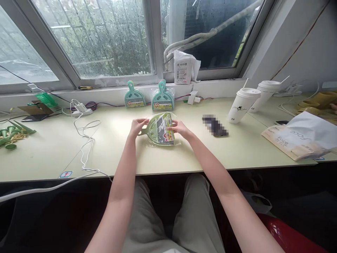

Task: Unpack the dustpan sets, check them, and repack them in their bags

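A person at a pale yellow-green tabletop [200, 154] holds a green mini dustpan-and-brush set [153, 133] in clear plastic wrap, near the table's front edge and in front of the window [100, 38]. The left hand [138, 127] pinches the package at the handle end, fingers closed in at the upper left of the pan; the right hand [181, 128] grips the opposite side, fingers at the edge of the printed label card [169, 127]. The handle points left, and grey brush bristles [161, 130] show through the wrap. Whether the set rests on the table or is held just above it cannot be told from this angle.

Behind it, two teal sets stand side by side but apart, handles up, at the low wall beneath the window: a left teal dustpan set [134, 97] and a right teal dustpan set [162, 99]. On the sill sits a white printed package [183, 71]. To the right of the hands lies a dark, pixelated object [215, 125], with two lidded white paper cups [240, 107] beyond it, straws in their lids, and a paper bag [300, 137] farther right. White cables [85, 147] trail across the table at left, near a cluster of green plastic pieces [12, 133].
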### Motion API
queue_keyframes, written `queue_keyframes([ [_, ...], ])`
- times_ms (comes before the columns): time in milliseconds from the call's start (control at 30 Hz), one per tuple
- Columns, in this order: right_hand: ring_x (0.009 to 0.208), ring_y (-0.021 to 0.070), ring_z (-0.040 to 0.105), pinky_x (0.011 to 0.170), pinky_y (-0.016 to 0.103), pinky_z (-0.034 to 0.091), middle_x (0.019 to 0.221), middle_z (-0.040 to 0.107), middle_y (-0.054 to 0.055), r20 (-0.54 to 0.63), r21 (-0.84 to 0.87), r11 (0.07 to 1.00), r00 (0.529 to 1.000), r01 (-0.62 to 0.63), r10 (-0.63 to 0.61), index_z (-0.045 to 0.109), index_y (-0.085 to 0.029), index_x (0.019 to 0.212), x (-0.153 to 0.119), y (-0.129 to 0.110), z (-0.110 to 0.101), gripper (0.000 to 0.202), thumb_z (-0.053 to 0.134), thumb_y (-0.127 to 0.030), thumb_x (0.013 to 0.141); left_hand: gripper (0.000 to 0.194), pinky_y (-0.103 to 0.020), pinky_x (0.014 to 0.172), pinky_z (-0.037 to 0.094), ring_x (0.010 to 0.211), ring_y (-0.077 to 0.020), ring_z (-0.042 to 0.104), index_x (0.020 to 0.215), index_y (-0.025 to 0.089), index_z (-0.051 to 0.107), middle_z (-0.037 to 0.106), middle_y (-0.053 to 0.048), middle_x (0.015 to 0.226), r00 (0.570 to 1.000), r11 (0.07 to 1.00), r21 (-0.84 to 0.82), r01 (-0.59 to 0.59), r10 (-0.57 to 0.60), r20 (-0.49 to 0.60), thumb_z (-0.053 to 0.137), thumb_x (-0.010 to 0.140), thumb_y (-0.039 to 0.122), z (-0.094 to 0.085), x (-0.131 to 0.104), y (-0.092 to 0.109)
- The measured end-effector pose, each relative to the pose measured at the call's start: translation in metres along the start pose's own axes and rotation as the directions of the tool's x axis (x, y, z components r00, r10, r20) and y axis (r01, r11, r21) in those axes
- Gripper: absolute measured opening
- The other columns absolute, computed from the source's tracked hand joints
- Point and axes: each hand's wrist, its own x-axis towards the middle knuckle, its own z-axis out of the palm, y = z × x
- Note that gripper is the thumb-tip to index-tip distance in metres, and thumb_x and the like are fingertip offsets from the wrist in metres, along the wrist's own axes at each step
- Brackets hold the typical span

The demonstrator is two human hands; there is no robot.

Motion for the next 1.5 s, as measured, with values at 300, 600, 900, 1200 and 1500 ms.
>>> queue_keyframes([
  [300,0.079,0.0218,0.073,0.075,0.038,0.062,0.082,0.078,0.005,-0.142,0.021,1.000,0.990,0.009,-0.006,0.069,-0.017,0.103,0.002,-0.006,-0.012,0.053,0.093,-0.021,0.056,0.058,-0.032,0.079,0.056,0.087,-0.0230,0.070,0.086,0.011,0.073,0.074,-0.015,0.094,0.990,0.982,-0.142,0.127,-0.133,-0.036,0.085,0.055,0.058,-0.010,0.002,-0.010],
  [600,0.079,0.0180,0.073,0.081,0.039,0.063,0.086,0.077,0.002,-0.383,0.125,0.983,0.920,0.134,-0.077,0.064,-0.018,0.099,0.004,0.000,-0.002,0.035,0.084,-0.015,0.070,0.076,-0.028,0.069,0.056,0.078,-0.0206,0.071,0.118,0.014,0.068,0.073,-0.018,0.103,0.835,0.958,0.029,0.286,-0.263,0.483,0.089,0.056,0.053,-0.005,-0.011,-0.001],
  [900,0.080,0.0172,0.073,0.085,0.040,0.063,0.086,0.076,0.001,-0.466,0.165,0.970,0.881,0.176,-0.081,0.064,-0.019,0.095,0.003,-0.005,-0.002,0.029,0.081,-0.014,0.073,0.067,-0.019,0.059,0.042,0.069,-0.0097,0.063,0.126,0.023,0.065,0.073,-0.012,0.112,0.973,0.966,-0.159,0.203,-0.181,0.143,0.081,0.066,0.050,-0.012,-0.009,-0.003],
  [1200,0.080,0.0156,0.073,0.088,0.034,0.062,0.084,0.075,0.002,-0.523,0.315,0.931,0.852,0.183,0.010,0.063,-0.017,0.090,0.005,-0.004,-0.027,0.026,0.077,-0.006,0.072,0.043,-0.027,0.076,0.050,0.092,-0.0168,0.067,0.127,0.017,0.055,0.064,-0.014,0.120,0.530,0.889,-0.197,0.413,-0.411,-0.742,0.047,0.085,0.011,-0.047,0.000,-0.031],
  [1500,0.095,0.0176,0.072,0.089,0.032,0.062,0.103,0.074,0.006,-0.487,0.298,0.948,0.872,0.110,0.051,0.059,-0.019,0.095,0.005,0.010,-0.004,0.023,0.074,-0.013,0.079,0.048,-0.041,0.105,0.045,0.132,-0.0277,0.046,0.143,0.022,0.041,0.048,-0.015,0.140,0.862,0.984,0.163,0.073,0.020,-0.507,0.040,0.097,0.038,0.022,-0.014,0.016],
])
